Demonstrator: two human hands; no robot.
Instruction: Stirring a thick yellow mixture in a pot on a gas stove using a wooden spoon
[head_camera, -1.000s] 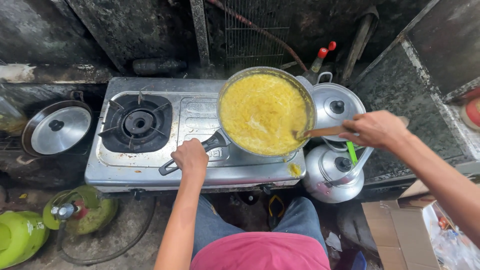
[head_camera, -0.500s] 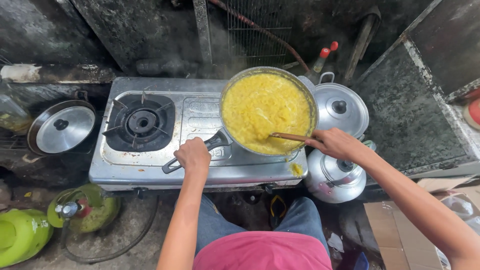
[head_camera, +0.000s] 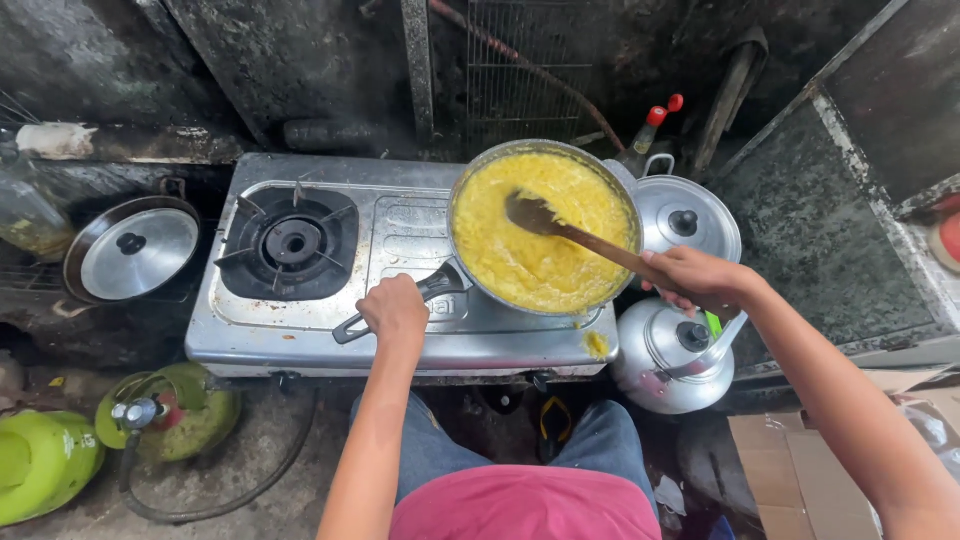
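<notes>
Left hand (head_camera: 395, 308) grips the pan (head_camera: 545, 228) handle, right hand (head_camera: 695, 277) clenches the wooden spoon (head_camera: 580, 235). That mash sits brim-full near the stove's (head_camera: 400, 330) right edge; I'd guess hard stirring slops it over.

The left hand (head_camera: 395, 308) hides the middle of the pan's black handle (head_camera: 440, 283).

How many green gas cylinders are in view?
2, both on the floor at lower left of the stove: one green gas cylinder at the frame's edge, partly cut off, and another beside it with a regulator on top. Others may lie out of frame.
</notes>
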